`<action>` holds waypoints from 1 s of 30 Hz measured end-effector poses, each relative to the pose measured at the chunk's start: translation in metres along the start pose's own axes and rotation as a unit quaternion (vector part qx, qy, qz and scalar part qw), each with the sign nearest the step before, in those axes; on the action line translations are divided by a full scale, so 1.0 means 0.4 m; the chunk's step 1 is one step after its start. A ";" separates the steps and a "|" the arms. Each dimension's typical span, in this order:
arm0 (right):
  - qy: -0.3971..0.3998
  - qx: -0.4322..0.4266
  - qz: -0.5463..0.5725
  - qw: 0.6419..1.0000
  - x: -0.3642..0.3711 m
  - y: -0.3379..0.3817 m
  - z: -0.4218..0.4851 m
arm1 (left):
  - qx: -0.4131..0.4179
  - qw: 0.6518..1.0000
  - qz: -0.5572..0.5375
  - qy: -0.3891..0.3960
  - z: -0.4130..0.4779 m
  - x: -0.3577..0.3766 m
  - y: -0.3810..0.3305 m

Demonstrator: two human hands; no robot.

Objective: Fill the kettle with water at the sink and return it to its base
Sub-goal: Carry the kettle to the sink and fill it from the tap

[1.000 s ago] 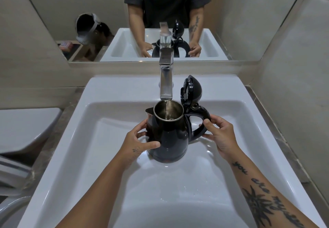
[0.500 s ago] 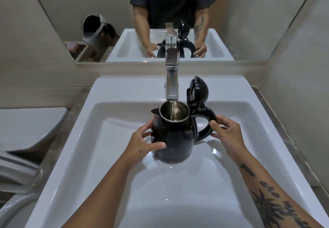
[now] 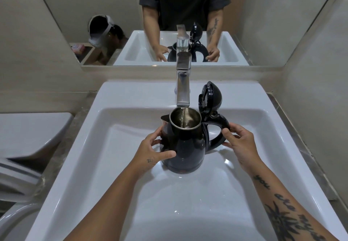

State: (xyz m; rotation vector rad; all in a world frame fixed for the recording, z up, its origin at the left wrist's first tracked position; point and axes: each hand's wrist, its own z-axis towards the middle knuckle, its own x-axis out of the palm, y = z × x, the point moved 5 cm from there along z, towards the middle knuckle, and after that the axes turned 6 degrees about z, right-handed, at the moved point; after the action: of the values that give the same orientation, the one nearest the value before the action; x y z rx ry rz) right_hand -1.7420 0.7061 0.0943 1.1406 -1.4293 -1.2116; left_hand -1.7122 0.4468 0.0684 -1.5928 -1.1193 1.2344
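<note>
The kettle (image 3: pixel 183 142) stands upright on the floor of the sink (image 3: pixel 90 127), its long axis vertical and its open mouth directly under the tap (image 3: pixel 182 88). A thin stream of water (image 3: pixel 182 117) falls into the mouth. The lid (image 3: pixel 210 97) is hinged back and stands up on the handle side. The handle (image 3: pixel 218 127) points towards the person's right, and the spout (image 3: pixel 164 121) points towards the left. The right hand (image 3: pixel 239 142) is therefore the nearer one to the lifting point. Its thumb and fingertips pinch the outer curve of the handle lightly, and the fingers are not wrapped through the loop. The left hand (image 3: pixel 150 152) cups the kettle's body on the spout side, with the thumb lying across the front wall and the fingers curved round the far flank. The water level inside cannot be read from here. The base is not in view. Judged from this layout, the lift out of the sink calls for a fuller right-hand grip through the handle and a straight vertical rise, so that the open lid clears the tap.
</note>
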 end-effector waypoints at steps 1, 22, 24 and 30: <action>0.000 0.001 -0.001 1.000 0.000 0.000 0.000 | -0.001 1.000 0.000 0.001 0.002 0.000 0.002; 0.004 0.008 -0.001 1.000 0.001 -0.001 -0.001 | 0.005 1.000 0.007 0.003 0.010 -0.005 0.011; 0.004 0.007 -0.002 1.000 0.002 0.000 -0.001 | 0.002 1.000 0.010 0.002 0.012 -0.005 0.013; 0.007 0.007 0.002 1.000 0.002 0.002 -0.003 | 0.002 1.000 0.004 0.001 0.010 -0.005 0.009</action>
State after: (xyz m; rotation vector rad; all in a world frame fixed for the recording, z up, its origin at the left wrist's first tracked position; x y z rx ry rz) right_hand -1.7412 0.7053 0.0951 1.1534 -1.4307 -1.1907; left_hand -1.7159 0.4443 0.0648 -1.5977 -1.1088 1.2387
